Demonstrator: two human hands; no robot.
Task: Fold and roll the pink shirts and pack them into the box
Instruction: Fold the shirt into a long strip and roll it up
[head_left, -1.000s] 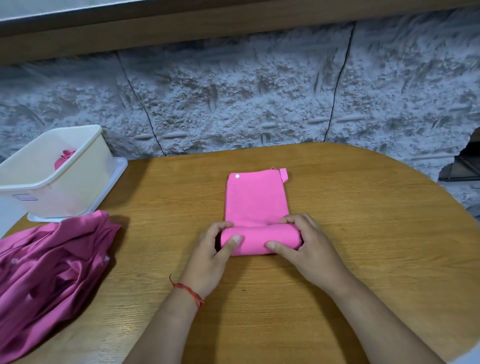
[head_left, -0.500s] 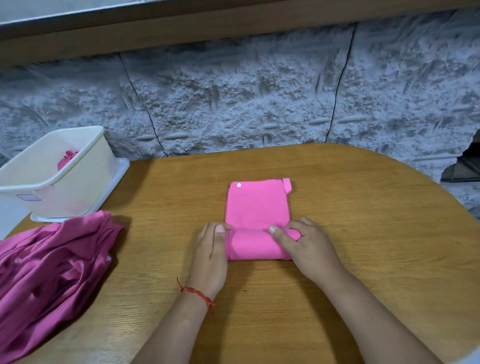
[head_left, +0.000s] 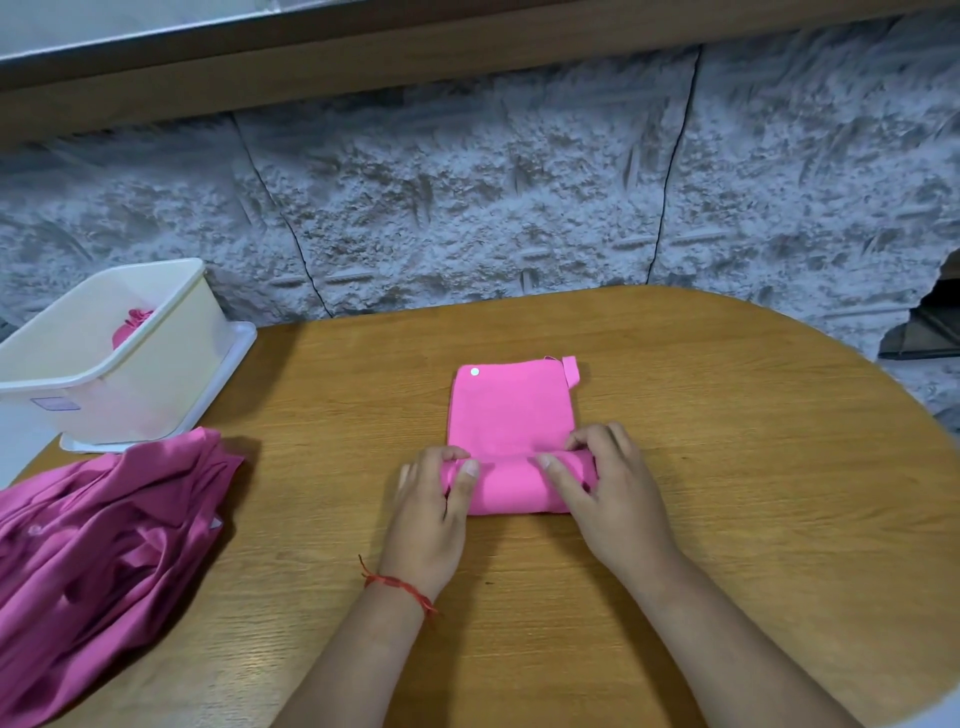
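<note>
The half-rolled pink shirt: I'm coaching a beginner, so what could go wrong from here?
The left hand and right hand grip the pink shirt roll near its ends; its middle may loosen or bulge.
The loop sticks out at the far right corner and might protrude from the finished roll.
The loose shirts lie just before the box; a hand could drag them.

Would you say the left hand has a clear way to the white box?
Probably yes, once it frees the roll: bare table lies between the left hand and the box; the shirt pile sits beside that path.
</note>
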